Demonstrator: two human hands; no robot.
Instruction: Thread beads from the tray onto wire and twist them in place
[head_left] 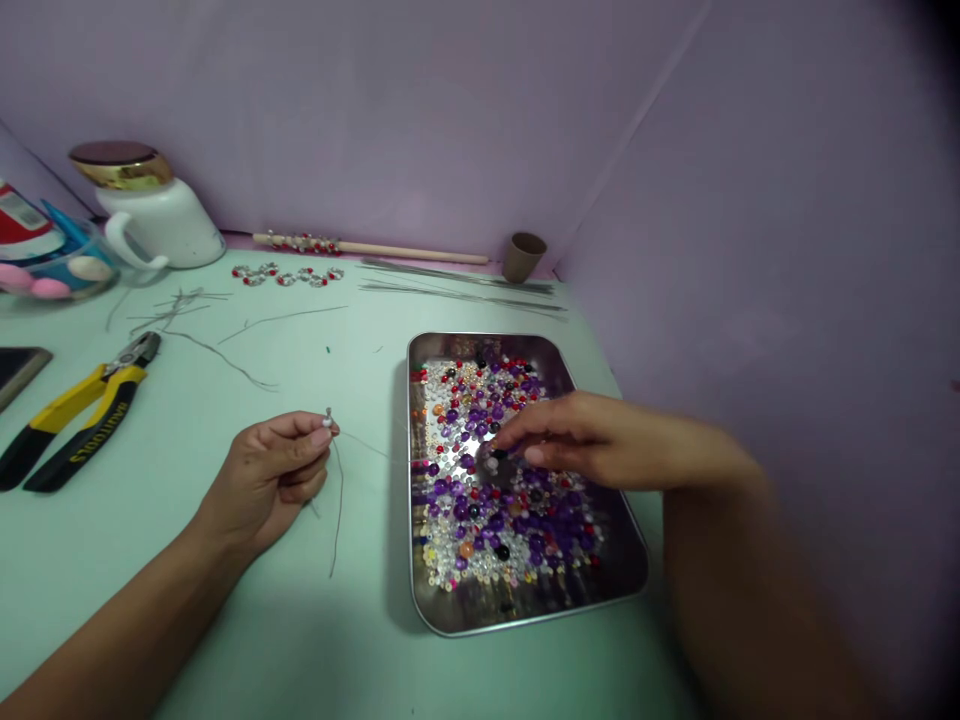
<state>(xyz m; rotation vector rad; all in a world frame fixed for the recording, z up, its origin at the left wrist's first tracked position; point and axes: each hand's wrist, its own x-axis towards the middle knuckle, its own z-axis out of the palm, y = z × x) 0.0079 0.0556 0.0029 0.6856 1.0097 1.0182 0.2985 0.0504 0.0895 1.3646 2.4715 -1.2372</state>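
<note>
Between the thumb and forefinger of my left hand (274,462) is a thin wire (340,500) with small whitish beads (328,421) at the fingertips. One wire end hangs down toward the table, and another reaches right toward the tray. My right hand (592,435) is over the metal tray (525,622), its fingers stretched down among the loose beads (469,500). Its thumb and forefinger look apart, and I see no bead held in them. Purple, clear, red, black and orange beads lie mixed in the tray.
Yellow-and-black pliers (90,410) lie at left, near loose wire pieces (184,305). Behind are a white mug (165,220), a beaded wooden stick (412,252), beaded loops (289,275), straight wires (457,291) and a brown cup (524,257). Purple walls bound the table.
</note>
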